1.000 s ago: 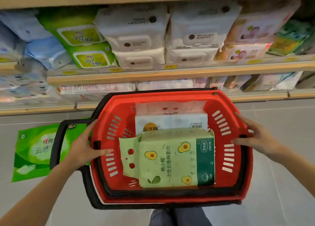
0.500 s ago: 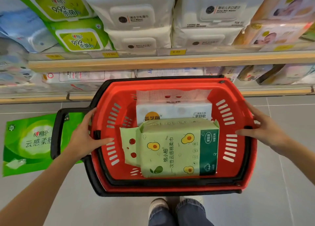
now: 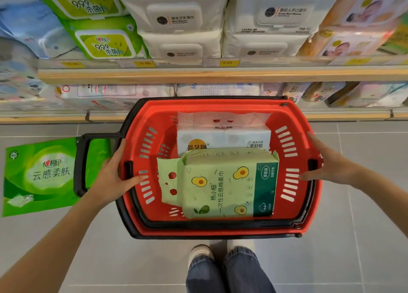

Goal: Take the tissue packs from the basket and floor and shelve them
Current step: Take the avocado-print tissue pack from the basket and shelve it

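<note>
A red basket [image 3: 249, 227] with a black rim and black handle is held in front of the shelves. My left hand [image 3: 114, 174] grips its left rim and my right hand [image 3: 331, 163] grips its right rim. Inside lies a pale green tissue pack [image 3: 223, 184] printed with avocados. It partly covers a white tissue pack [image 3: 223, 136] behind it. A bright green tissue pack [image 3: 42, 175] lies flat on the floor to the left, its right end behind the basket handle.
Wooden shelves [image 3: 220, 75] ahead hold stacked white, green, blue and pink wipe packs, with yellow price tags on the edge. A lower shelf [image 3: 348, 116] holds more packs. Grey tiled floor [image 3: 364, 237] surrounds the basket. My shoes and jeans [image 3: 229, 268] show below it.
The view has come closer to the shelves and tilted down, so my feet now show. Both hands stay on the basket rims and the packs lie as before.
</note>
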Demonstrator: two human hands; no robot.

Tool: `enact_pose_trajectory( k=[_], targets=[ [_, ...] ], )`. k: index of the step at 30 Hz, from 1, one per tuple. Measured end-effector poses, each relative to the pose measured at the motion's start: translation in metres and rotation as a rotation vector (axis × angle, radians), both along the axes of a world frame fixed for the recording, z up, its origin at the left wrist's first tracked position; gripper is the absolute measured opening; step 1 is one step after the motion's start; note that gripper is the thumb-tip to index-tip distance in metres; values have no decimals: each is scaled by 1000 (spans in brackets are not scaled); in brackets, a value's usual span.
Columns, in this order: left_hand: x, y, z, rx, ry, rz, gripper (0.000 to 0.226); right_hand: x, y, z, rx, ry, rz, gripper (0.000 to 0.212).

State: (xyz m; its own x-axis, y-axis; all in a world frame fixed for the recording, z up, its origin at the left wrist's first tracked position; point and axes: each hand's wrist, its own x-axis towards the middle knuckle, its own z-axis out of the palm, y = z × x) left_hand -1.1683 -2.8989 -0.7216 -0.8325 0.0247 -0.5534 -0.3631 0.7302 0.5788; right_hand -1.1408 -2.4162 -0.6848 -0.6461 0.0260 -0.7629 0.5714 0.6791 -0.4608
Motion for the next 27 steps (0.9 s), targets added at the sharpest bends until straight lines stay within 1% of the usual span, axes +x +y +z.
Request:
enact_pose_trajectory(
  k=[1,3,5,7,10,13,16,18,21,23,25,27],
  targets=[
    [5,1,1,-6,19,-5,117,0,-1,1,79,-32,70,114],
    [19,10,8,-30,62,37,113,0,-9,7,253,-60,238,113],
    [35,21,16,-66,111,72,108,-3,-23,15,343,29,408,109],
    [55,29,15,-103,175,22,101,-9,-45,24,320,127,543,107],
    [84,36,1,-158,274,-86,87,-23,-83,28,265,153,799,110],
    [103,49,-6,-116,296,-16,76,-36,-117,18,237,152,995,110],
    [110,62,-7,-76,278,22,73,-43,-135,0,201,139,1073,110],
    [112,67,-6,-94,282,23,73,-42,-139,-10,201,132,1108,113],
    [110,72,-4,-71,331,64,69,-44,-138,-21,209,155,1111,119],
    [109,80,-2,-35,354,32,66,-48,-137,-26,184,155,1100,121],
    [106,90,1,-31,271,-12,74,-50,-135,-28,174,157,1105,119],
    [100,100,1,-118,140,-70,93,-52,-135,-29,186,174,1129,116]
  ],
)
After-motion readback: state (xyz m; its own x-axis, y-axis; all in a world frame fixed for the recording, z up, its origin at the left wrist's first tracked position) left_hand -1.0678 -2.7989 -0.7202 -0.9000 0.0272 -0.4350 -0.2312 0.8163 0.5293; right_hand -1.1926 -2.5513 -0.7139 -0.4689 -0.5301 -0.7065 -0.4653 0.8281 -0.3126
